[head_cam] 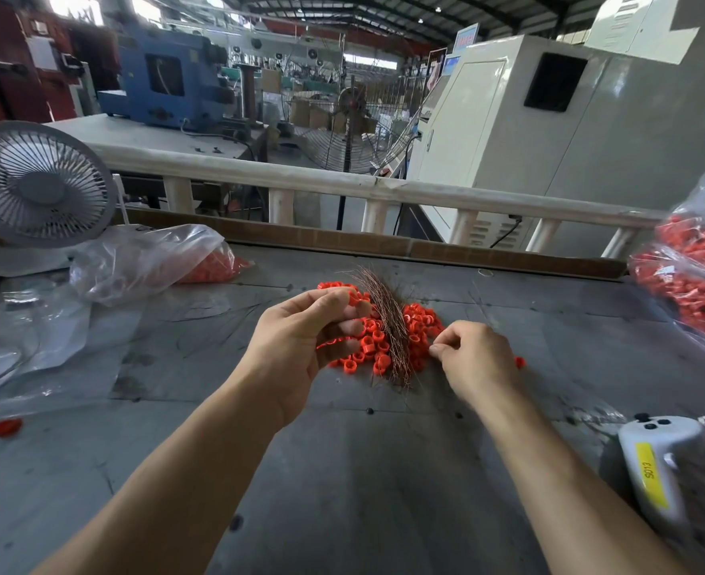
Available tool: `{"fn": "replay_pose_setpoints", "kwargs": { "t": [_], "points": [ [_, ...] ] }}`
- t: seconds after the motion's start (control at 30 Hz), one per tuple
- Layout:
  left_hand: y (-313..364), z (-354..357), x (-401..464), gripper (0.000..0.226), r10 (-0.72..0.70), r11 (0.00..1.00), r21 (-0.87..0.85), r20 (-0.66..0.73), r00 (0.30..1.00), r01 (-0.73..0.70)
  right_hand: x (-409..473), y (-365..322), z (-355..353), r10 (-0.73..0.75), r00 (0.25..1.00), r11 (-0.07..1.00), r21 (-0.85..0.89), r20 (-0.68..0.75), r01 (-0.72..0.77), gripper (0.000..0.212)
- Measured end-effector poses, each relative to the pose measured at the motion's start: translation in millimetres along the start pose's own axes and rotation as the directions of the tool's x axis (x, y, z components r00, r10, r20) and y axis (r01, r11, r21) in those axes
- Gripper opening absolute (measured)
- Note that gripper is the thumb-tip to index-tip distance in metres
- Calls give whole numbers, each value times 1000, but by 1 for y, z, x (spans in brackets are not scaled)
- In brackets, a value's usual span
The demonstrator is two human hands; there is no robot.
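Left grip [301,338] curled round red rings [421,325], copper wires [388,321] at its 3 o'clock, right grip [471,359] pinched, hold unclear

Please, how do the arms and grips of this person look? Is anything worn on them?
The left forearm and right forearm are bare; no sleeve shows. The left grip and right grip wear no gloves. No ring, watch, bracelet or marking is visible.
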State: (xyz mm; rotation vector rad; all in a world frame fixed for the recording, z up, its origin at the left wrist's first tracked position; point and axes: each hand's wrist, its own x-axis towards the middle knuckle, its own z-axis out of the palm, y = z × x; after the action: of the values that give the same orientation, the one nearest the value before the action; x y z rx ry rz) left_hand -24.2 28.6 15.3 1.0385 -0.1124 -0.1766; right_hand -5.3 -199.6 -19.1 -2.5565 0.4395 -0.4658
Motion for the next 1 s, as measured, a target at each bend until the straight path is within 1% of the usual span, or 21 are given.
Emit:
{"fn": "replay_pose_setpoints", "kwargs": {
  "t": [0.1, 0.23, 0.37, 0.43, 0.5, 0.53, 0.6, 0.67, 0.73, 0.8, 0.83, 0.9, 1.0],
  "points": [
    [0, 0, 0, 32, 2, 1000, 12, 0, 1000, -2, 1, 1, -1, -5, 1000, 1000, 20, 5, 5, 24],
    [0, -1, -1, 34, 0, 1000, 18, 4, 1000, 0, 1, -1, 0, -3, 1000, 1000, -27, 15, 3, 27],
    [0, 1, -2, 33, -3, 1000, 18, 3, 1000, 3, -2, -4, -2, -30, 999, 995, -97, 17, 32, 29],
    [0, 2, -2, 32, -1, 1000, 17, 1, 1000, 1, -3, -5, -3, -48, 999, 994, -99, 25, 50, 23],
    [0, 2, -2, 31, -1, 1000, 16, 2, 1000, 1, -5, -6, -7, -69, 998, 997, -29, 4, 69, 17],
    [0, 2, -2, 30, -2, 1000, 16, 4, 1000, 2, -6, -7, -9, -83, 996, 996, 42, -19, 83, 16],
    [-1, 3, -2, 28, -3, 1000, 19, 7, 1000, 3, -11, -11, -14, -106, 993, 957, 266, -54, 117, 16],
    [-2, 2, -1, 25, 1, 1000, 14, 10, 1000, -2, -19, -22, -18, -155, 987, 836, 528, -39, 152, 14],
    [-4, 3, 0, 22, 2, 1000, 16, 23, 1000, -3, -29, -34, -22, -229, 973, 693, 698, -26, 182, 11],
    [-5, 4, -1, 22, 2, 1000, 16, 33, 999, -2, -38, -43, -22, -301, 953, 604, 768, -27, 213, 8],
    [-5, 4, -1, 24, 2, 1000, 12, 35, 999, -3, -41, -47, -20, -326, 945, 585, 778, -33, 229, 7],
    [-5, 3, -1, 26, 5, 1000, -7, 38, 999, -4, -45, -51, -17, -354, 934, 583, 769, -48, 260, 7],
    [-7, 1, 0, 24, 5, 1000, -28, 35, 999, -4, -46, -51, -15, -367, 929, 601, 751, -48, 275, 12]
  ]
}}
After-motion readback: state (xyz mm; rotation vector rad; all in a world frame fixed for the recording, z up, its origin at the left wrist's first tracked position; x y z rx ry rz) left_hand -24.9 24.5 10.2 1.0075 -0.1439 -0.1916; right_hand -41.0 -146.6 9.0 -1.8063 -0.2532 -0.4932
